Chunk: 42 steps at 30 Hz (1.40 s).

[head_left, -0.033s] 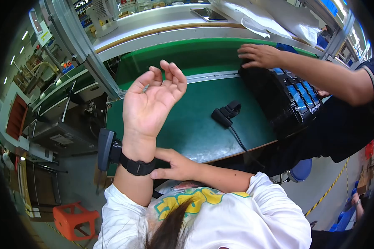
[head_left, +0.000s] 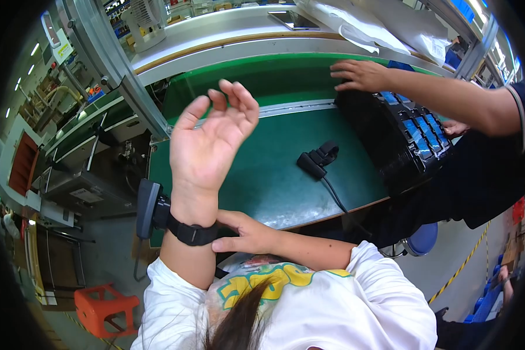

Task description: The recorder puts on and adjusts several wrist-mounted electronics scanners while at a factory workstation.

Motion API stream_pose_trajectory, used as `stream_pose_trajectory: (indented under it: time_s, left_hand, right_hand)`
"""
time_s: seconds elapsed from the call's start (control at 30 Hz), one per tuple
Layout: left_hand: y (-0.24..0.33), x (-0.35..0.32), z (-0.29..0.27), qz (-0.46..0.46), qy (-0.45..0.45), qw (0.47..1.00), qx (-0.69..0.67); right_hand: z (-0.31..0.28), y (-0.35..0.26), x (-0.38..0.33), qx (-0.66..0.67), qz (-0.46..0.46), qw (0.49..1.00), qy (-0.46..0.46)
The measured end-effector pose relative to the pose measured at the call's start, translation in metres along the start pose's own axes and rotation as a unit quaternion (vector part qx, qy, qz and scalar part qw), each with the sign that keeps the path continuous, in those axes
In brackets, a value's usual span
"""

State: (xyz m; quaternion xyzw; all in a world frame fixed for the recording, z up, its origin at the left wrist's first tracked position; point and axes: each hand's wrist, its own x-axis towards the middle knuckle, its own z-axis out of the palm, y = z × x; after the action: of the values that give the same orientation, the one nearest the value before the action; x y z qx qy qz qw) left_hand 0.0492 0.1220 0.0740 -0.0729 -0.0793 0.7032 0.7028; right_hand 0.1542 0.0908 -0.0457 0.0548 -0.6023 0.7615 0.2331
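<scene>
1. The near edge of the green tabletop is crossed by the left forearm; the left hand is held open above it, palm bared, fingers loosely curled
2. A stretch of green surface is left between that hand and a second strapped device, whose cable is run toward the near edge
3. A black strap with a dark device is worn on the left wrist; the right hand is placed beside the strap, but its fingertips are hidden and whether anything is gripped cannot be told
4. Counted: two strapped devices, two stools (orange, blue), one black case, two co-worker's hands by it
5. Since the earlier frame, the left hand has been shifted slightly leftward; both devices are unmoved
</scene>
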Motion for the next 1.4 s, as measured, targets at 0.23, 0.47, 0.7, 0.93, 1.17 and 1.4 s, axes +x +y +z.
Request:
stream_pose_trajectory:
  time_s: [0.23,0.47,0.7,0.93,1.17,1.4]
  left_hand:
    - [0.048,0.037,-0.025,0.465,0.068,0.740,0.481]
    - [0.022,0.054,-0.061,0.506,-0.100,0.035,0.856]
    - [0.008,0.055,-0.106,0.354,-0.178,-0.125,0.909]
    - [0.028,0.073,-0.098,0.357,-0.071,0.234,0.902]
    - [0.028,0.053,-0.085,0.032,0.181,0.857,0.481]
    - [0.043,0.064,-0.092,0.323,0.102,0.426,0.839]
  right_hand:
    - [0.011,-0.023,-0.012,-0.226,0.032,0.969,0.093]
    - [0.003,-0.035,-0.002,0.041,0.114,0.980,0.158]
    - [0.011,-0.046,0.000,0.003,0.130,0.987,0.095]
    - [-0.021,-0.027,-0.011,0.249,0.133,0.941,0.185]
    - [-0.013,-0.019,-0.008,-0.284,-0.003,0.943,0.173]
    - [-0.005,-0.004,-0.009,-0.416,-0.089,0.883,0.197]
